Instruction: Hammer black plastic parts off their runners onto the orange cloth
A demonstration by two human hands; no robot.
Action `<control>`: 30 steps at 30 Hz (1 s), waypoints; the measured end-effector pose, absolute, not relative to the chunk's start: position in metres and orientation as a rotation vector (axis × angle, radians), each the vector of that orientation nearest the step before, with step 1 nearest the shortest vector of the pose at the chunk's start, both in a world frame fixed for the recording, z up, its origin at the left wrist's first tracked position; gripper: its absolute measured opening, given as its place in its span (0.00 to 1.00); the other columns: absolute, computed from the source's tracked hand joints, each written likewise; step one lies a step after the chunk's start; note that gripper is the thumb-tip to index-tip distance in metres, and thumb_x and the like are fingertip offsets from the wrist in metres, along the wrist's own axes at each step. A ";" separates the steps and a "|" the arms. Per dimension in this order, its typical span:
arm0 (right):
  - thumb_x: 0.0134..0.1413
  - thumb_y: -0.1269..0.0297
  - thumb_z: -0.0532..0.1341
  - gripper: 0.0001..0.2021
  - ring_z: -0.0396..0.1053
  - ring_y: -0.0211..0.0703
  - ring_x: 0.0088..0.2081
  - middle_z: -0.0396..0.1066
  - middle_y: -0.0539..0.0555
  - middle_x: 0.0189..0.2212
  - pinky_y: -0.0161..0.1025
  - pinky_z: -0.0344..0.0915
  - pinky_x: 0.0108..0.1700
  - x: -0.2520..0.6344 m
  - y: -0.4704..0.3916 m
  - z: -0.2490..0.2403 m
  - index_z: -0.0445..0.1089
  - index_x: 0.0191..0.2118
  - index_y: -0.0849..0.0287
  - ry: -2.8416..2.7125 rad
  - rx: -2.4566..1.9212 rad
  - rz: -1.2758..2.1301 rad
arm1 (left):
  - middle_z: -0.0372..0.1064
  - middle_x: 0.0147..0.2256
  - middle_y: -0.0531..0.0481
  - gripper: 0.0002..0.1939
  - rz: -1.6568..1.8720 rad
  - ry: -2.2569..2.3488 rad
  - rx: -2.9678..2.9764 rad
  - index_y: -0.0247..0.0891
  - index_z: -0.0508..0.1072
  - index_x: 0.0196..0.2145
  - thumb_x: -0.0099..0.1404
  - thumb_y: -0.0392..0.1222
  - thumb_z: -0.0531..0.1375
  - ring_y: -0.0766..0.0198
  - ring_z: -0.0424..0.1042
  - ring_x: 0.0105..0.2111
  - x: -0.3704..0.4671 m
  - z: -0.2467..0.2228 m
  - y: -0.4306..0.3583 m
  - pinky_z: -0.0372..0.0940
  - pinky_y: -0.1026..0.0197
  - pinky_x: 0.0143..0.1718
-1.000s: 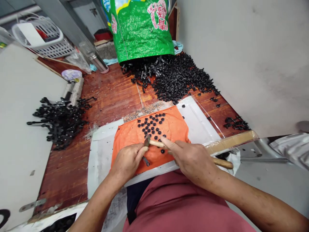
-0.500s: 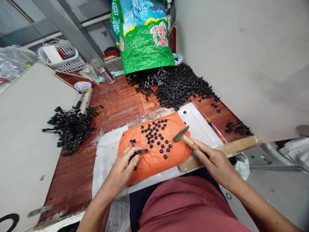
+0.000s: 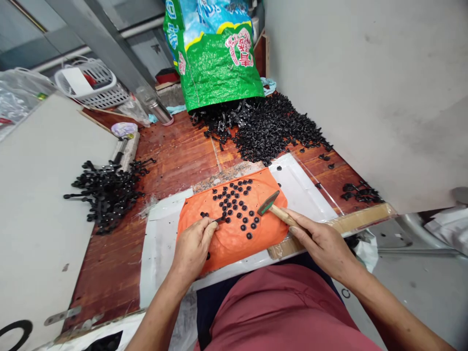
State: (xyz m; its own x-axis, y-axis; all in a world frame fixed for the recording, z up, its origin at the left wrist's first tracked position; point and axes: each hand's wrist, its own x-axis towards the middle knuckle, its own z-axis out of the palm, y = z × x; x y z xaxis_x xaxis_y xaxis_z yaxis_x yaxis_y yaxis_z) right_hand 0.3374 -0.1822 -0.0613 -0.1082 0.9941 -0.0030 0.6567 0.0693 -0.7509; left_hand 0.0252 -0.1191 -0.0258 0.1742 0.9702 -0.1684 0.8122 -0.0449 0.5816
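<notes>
An orange cloth [image 3: 234,248] lies over the work surface in front of me, with several small round black caps [image 3: 239,215] spread across it. My left hand [image 3: 195,242], over the cloth's left side, is closed on a thin black plastic piece [image 3: 219,220]; its tip reaches the leftmost caps. Part of another black piece [image 3: 204,214] shows just beyond my fingers. In my right hand [image 3: 315,239] I grip the wooden handle of a hammer [image 3: 268,202]. Its dark green head is above the cloth, right of the caps.
A green and blue bag [image 3: 223,78] spills a heap of black parts [image 3: 270,129] at the back. Black arm-like pieces [image 3: 109,192] are piled on the left. A white basket [image 3: 106,95] and a steel flask [image 3: 160,111] stand at the back left.
My left hand has turned and brought the thin black piece toward the caps, its tip now among them. The hammer has shifted slightly left.
</notes>
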 end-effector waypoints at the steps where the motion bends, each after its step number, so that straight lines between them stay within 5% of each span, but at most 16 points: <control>1: 0.72 0.60 0.54 0.22 0.76 0.51 0.55 0.72 0.50 0.60 0.48 0.75 0.53 0.337 -0.182 -0.061 0.62 0.68 0.42 -1.820 -1.653 0.821 | 0.76 0.32 0.50 0.18 0.355 1.676 1.898 0.41 0.71 0.31 0.72 0.51 0.49 0.57 0.75 0.36 0.026 -0.027 -0.119 0.63 0.58 0.39; 9: 0.74 0.60 0.52 0.23 0.75 0.49 0.55 0.69 0.45 0.62 0.48 0.73 0.55 0.335 -0.184 -0.058 0.57 0.69 0.34 -1.857 -1.678 0.827 | 0.73 0.29 0.50 0.19 0.282 1.696 1.968 0.41 0.69 0.29 0.72 0.51 0.48 0.58 0.73 0.33 0.027 -0.032 -0.116 0.61 0.59 0.35; 18: 0.73 0.61 0.53 0.23 0.76 0.49 0.54 0.70 0.47 0.61 0.47 0.74 0.54 0.335 -0.183 -0.057 0.58 0.70 0.37 -1.867 -1.672 0.809 | 0.81 0.38 0.47 0.18 0.292 1.721 2.114 0.41 0.77 0.36 0.72 0.48 0.50 0.54 0.78 0.40 0.025 -0.037 -0.119 0.66 0.55 0.42; 30: 0.73 0.62 0.52 0.23 0.79 0.49 0.48 0.76 0.54 0.57 0.44 0.75 0.47 0.325 -0.180 -0.042 0.60 0.70 0.47 -1.984 -1.655 0.639 | 0.81 0.36 0.44 0.18 0.293 1.841 2.422 0.40 0.79 0.38 0.74 0.46 0.51 0.55 0.78 0.35 0.026 -0.049 -0.128 0.66 0.56 0.41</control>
